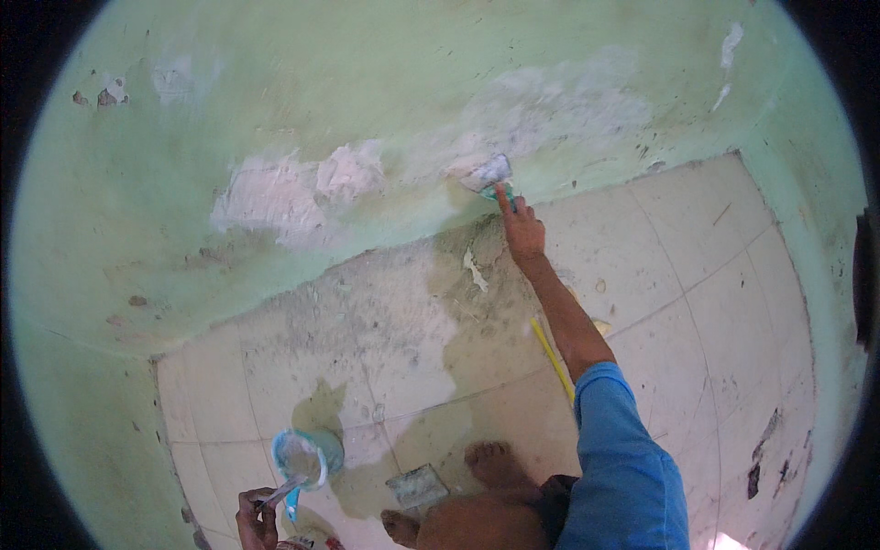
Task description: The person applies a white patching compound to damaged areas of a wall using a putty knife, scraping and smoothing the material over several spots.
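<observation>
My right hand (523,227) is stretched out to the low part of the green wall (412,101), closed around the green handle of a putty knife (495,170). White putty covers the blade, which lies at the wall among whitish smears. At the lower left, my left hand (256,516) grips a pale flat tool (285,489), perhaps a spatula. Its far end reaches into the mouth of a light blue bucket (332,451) standing on the floor. Whitish paste (299,455) shows inside the bucket.
Thick white patches (275,194) mark the wall to the left. On the stained tile floor (683,367) lie a yellow stick (550,356) beside my right forearm, a white scrap (475,270) and a grey rectangular piece (417,486) near my bare feet (495,461).
</observation>
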`<state>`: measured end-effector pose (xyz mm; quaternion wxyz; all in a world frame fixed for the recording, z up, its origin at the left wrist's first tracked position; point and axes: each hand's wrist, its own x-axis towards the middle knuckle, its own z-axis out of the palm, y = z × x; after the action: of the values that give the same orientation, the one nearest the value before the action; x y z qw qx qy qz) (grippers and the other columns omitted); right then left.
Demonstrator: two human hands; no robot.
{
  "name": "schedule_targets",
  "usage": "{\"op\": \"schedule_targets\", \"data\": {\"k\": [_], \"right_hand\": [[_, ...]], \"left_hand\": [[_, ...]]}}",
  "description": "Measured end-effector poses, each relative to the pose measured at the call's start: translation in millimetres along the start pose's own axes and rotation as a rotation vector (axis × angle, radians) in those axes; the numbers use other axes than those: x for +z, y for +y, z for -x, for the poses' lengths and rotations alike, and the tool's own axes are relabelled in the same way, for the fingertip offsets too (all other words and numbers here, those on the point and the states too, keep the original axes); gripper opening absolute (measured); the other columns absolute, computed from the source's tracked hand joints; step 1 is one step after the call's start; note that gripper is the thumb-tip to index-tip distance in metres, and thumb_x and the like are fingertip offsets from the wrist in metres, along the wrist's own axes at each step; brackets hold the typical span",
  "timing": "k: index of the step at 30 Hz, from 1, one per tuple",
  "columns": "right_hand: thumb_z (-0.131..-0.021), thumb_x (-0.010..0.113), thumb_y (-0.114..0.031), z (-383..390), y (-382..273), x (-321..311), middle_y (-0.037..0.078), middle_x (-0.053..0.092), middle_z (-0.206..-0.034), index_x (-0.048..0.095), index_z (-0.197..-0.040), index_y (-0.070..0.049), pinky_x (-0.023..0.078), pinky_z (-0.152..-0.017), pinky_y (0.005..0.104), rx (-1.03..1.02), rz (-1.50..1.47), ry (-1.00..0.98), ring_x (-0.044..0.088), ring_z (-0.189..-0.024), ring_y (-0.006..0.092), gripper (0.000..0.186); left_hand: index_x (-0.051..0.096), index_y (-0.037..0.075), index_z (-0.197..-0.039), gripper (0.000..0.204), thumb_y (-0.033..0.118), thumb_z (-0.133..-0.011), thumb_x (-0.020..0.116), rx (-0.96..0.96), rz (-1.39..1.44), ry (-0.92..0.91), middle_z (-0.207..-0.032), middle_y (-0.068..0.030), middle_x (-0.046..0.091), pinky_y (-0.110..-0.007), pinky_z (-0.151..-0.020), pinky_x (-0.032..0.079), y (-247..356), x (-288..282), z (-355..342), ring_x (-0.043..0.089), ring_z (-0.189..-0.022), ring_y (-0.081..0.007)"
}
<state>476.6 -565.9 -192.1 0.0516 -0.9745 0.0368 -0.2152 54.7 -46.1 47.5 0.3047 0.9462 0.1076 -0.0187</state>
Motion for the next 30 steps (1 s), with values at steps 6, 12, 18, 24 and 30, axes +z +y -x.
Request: {"op": "schedule_targets", "data": {"k": [6,12,18,24,30], "right_hand": [[-0.085,0.057,-0.009,52.0,18.5,-20.2,0.014,0.056,-0.107,0.014,-0.152,-0.022,0.054,-0.061,0.0383,0.125,-0.232,-0.148,0.063,-0.083,0.0293,0.081],[-0.092,0.055,-0.013,16.4,-82.1,-45.7,0.023,0.06,-0.097,0.015,-0.151,-0.008,0.049,-0.073,0.0421,0.168,-0.82,0.222,0.061,-0.086,0.0379,0.072],[-0.092,0.055,-0.017,62.5,-192.7,-23.3,0.024,0.06,-0.099,0.015,-0.15,-0.004,0.05,-0.07,0.0414,0.08,-0.729,-0.134,0.062,-0.08,0.0308,0.071],[-0.092,0.055,-0.021,139.9,-153.1,-122.7,0.005,0.058,-0.083,0.036,-0.143,-0.002,0.04,-0.042,0.023,0.37,-1.581,-0.739,0.054,-0.063,0.0101,0.058],[-0.09,0.055,-0.024,181.1,-177.5,-189.9,0.003,0.059,-0.081,0.049,-0.132,0.001,0.039,-0.047,0.022,0.019,-1.579,-1.34,0.052,-0.059,0.0086,0.049]], "left_hand": [[0.056,0.002,-0.104,0.012,0.003,-0.092,0.054,-0.019,-0.105,-0.033,-0.095,-0.0128,0.06,-0.033,-0.075,0.048,22.6,-10.7,6.6,0.059,-0.084,-0.0223],[0.049,0.0,-0.103,0.013,0.005,-0.092,0.054,-0.004,0.017,-0.037,-0.091,-0.0088,0.06,-0.031,-0.071,0.048,8.8,0.3,-10.2,0.057,-0.079,-0.0157],[0.05,-0.001,-0.099,0.014,0.005,-0.091,0.059,-0.015,0.337,0.11,-0.091,-0.0108,0.06,-0.032,-0.077,0.051,26.4,5.5,-14.3,0.061,-0.083,-0.0172],[0.052,0.002,-0.104,0.022,0.015,-0.089,0.063,-0.289,0.605,0.256,-0.091,-0.0053,0.057,-0.03,-0.073,0.049,31.1,48.7,-5.7,0.058,-0.084,-0.0137],[0.053,0.001,-0.114,0.03,0.018,-0.091,0.061,-0.461,1.422,0.363,-0.103,-0.0057,0.059,-0.031,-0.083,0.048,26.8,112.2,-24.8,0.058,-0.095,-0.0149]]}}
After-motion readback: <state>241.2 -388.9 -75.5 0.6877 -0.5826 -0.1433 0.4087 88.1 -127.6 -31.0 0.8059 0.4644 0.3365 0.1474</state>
